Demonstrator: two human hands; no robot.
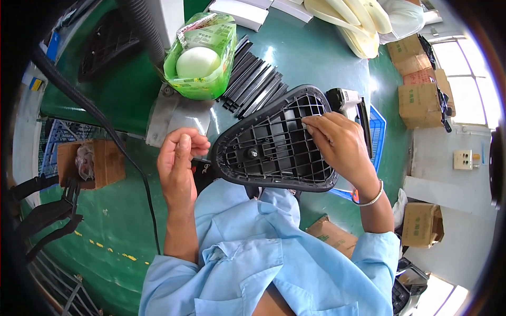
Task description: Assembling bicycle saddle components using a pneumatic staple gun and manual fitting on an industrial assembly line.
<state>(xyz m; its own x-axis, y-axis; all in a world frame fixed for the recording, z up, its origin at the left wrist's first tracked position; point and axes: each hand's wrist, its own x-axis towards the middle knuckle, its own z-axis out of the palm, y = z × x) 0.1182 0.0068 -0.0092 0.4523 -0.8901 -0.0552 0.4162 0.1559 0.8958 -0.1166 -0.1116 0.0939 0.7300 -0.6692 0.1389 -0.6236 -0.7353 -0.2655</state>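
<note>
A black ribbed plastic panel [279, 139], rounded and triangular with a padded-looking rim, lies in front of me, its lattice side facing up. A metal bolt [252, 153] sticks up near its narrow left end. Over the wide right part, my right hand [337, 139] is closed, thumb and fingertips pressed together at the lattice; whatever they pinch is hidden. Just left of the narrow end, my left hand [182, 158] is raised with fingers loosely bent and apart, nothing visible in it.
Several black strips [255, 79] lie beyond the panel, beside a green plastic bag [203, 84] holding a white rounded thing. A staple-gun-like tool [345, 100] stands at the panel's right, near a blue crate [377, 134]. A black cable [126, 152] hangs left; cardboard boxes [419, 105] stand right.
</note>
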